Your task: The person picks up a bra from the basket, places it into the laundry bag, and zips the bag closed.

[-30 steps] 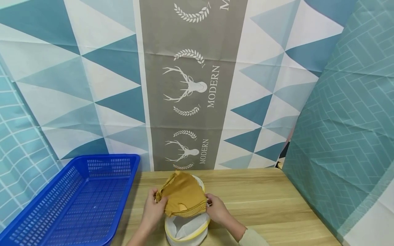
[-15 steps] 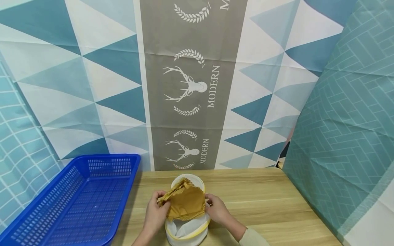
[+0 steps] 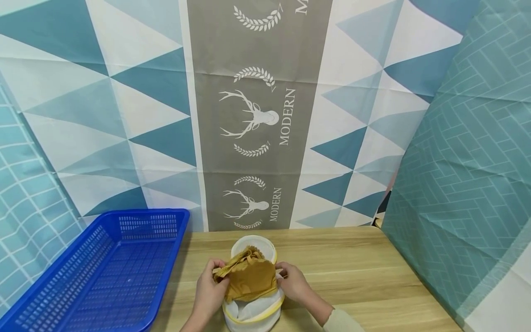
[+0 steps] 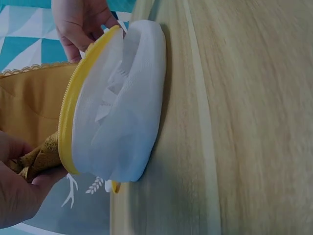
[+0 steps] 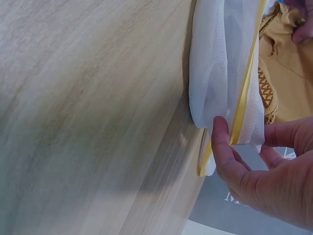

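A mustard lace-trimmed undergarment point(image 3: 250, 280) is bunched over the mouth of a white mesh laundry bag point(image 3: 253, 323) with a yellow zip edge. My left hand point(image 3: 210, 287) pinches the garment's gathered left side; in the left wrist view its thumb and fingers point(image 4: 46, 178) close on the folded cloth beside the zip. At the bag's right side, my right hand point(image 3: 292, 281) pinches the mesh rim, with fingers on both sides of it in the right wrist view. The garment's right edge lies right at those fingers. The bag's round lid point(image 3: 255, 243) lies folded back behind the garment.
A large blue plastic basket point(image 3: 120, 276) with slotted walls stands to the left. The wood-grain table point(image 3: 352, 272) extends right of the bag, up to a patterned cloth backdrop point(image 3: 257, 152) behind and a teal cloth point(image 3: 464, 184) at the right.
The garment has come down toward the bag's mouth and bunched up, uncovering more of the lid behind. My left hand has shifted slightly right and down; my right hand has barely moved.
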Available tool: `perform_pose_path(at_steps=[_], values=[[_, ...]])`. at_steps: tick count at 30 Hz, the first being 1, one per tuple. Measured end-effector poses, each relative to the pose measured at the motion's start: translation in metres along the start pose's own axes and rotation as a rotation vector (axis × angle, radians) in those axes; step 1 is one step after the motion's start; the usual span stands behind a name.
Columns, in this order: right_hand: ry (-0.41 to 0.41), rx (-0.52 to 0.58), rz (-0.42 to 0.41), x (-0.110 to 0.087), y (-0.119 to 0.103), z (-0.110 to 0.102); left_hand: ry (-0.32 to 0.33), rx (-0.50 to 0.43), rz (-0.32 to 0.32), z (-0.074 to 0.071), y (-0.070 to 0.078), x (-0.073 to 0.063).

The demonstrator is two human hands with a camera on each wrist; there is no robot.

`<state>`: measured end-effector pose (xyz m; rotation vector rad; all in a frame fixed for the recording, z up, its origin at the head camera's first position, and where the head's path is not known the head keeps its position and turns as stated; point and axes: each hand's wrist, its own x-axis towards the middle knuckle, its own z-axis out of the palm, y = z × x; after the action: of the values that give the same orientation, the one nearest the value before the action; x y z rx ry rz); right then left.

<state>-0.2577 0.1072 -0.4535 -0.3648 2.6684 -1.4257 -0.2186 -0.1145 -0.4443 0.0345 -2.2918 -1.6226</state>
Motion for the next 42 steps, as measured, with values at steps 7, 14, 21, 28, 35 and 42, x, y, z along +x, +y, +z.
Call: perform_pose_path(at_steps=[7,14,21,28,35,42], values=[[-0.009,0.009,0.026,0.002,0.001,0.001,-0.019,0.100,0.030,-0.002,-0.001,0.000],[0.005,0.024,0.008,0.001,0.001,0.002,-0.055,0.141,0.091,0.002,0.000,-0.001],[0.034,0.033,-0.046,0.000,0.002,0.004,-0.079,0.193,0.150,0.008,0.008,-0.003],[0.031,0.034,-0.039,0.002,0.002,0.003,-0.110,0.244,0.204,0.011,0.005,-0.004],[0.008,0.057,0.026,0.002,0.001,0.000,-0.145,0.269,0.237,0.012,0.000,-0.004],[-0.002,0.077,0.021,0.002,0.000,-0.001,-0.229,0.304,0.246,0.010,0.000,-0.001]])
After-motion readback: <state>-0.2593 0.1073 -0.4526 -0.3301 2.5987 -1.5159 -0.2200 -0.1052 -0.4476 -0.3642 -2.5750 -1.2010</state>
